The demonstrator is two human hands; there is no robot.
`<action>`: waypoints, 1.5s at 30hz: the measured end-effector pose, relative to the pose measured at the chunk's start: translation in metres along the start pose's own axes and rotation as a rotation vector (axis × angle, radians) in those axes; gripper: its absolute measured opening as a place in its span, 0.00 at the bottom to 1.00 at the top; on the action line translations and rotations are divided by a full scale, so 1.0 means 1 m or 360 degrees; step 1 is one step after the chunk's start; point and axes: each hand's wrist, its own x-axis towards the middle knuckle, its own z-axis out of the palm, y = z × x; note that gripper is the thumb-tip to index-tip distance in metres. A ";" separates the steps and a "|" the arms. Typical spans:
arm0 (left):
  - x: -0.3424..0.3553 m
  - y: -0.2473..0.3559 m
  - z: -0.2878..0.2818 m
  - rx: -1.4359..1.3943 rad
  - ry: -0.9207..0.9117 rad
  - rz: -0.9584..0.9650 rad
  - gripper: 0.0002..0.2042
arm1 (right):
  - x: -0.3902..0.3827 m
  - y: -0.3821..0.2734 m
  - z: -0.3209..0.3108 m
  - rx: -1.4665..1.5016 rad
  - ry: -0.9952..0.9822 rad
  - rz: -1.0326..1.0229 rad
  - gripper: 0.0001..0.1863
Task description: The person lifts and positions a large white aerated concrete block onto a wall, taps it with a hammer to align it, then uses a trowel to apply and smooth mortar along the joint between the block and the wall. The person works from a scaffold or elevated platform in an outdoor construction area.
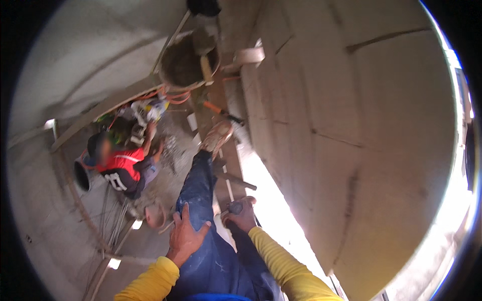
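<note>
My left hand (187, 235) lies on my trouser knee (193, 193), thumb spread away from the fingers, holding nothing. To its right, my right hand (243, 215) is closed around or against a small dark grey, rounded thing (235, 206); its kind is not clear. Just beyond that hand a dark bar (237, 181) lies across the narrow planks. Farther ahead, past my shoe (217, 136), a hammer (223, 112) with an orange and black handle rests on the brown board.
A round tub (173, 83) of grey mortar with a trowel (205, 62) stands at the far end. Below left, a person (125, 168) in red and black crouches near a bucket (82, 175). A large pale wall (351, 125) rises on the right, beside a bright gap.
</note>
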 end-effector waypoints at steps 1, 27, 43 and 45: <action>-0.005 -0.005 0.008 0.0096 0.0204 0.0238 0.42 | -0.014 -0.030 -0.036 0.0178 -0.0015 0.0051 0.43; -0.238 0.134 -0.107 -0.1216 -0.1034 0.0821 0.25 | -0.360 -0.228 -0.307 0.0775 -0.0095 -0.0339 0.24; -0.253 0.189 -0.114 -0.1637 -0.1381 0.1038 0.22 | -0.471 -0.158 -0.345 0.0262 0.0307 -0.0311 0.23; -0.254 0.190 -0.122 -0.1496 -0.1327 0.1050 0.23 | -0.484 -0.125 -0.337 0.0349 0.0350 -0.0176 0.22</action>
